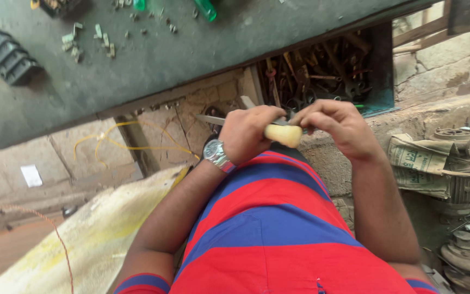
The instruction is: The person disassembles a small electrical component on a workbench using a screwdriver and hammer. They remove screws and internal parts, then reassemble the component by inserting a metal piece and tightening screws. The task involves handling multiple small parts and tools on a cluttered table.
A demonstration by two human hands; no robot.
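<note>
While shut: hands (295,128) w/ tool (283,134).

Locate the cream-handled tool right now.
Head view, centre: the cream-handled tool is gripped by the left hand, with the right hand at its right end, in front of the open drawer of metal parts.

Smooth cream plastic handle (284,134) on a dull metal blade (211,119); shiny steel wristwatch (216,154).
</note>
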